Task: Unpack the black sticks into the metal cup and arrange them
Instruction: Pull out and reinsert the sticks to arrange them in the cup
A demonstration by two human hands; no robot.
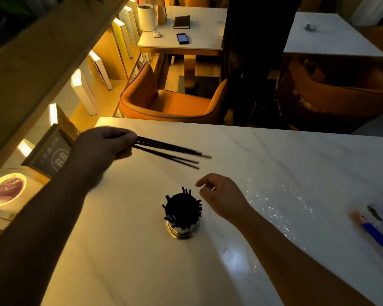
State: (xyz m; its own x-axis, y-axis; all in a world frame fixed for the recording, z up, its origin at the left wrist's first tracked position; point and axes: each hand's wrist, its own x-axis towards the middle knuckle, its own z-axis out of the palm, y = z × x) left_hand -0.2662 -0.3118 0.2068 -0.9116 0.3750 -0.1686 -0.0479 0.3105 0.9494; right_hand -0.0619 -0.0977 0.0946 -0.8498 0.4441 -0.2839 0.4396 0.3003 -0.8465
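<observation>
A metal cup [183, 231] stands on the white marble table [142, 250], packed with black sticks [182, 209] whose tips fan out above its rim. My left hand [104, 143] is raised at the table's far left and pinches a few long black sticks [170, 152] by one end; they point right, low over the table. My right hand [221, 195] hovers just right of the cup with fingers loosely curled, holding nothing.
Crinkled clear plastic wrap [274, 202] lies on the table right of my right hand. Blue and pink packaging [376, 226] sits at the right edge. An orange chair [168, 100] faces the far side. A framed sign [51, 151] stands at the left.
</observation>
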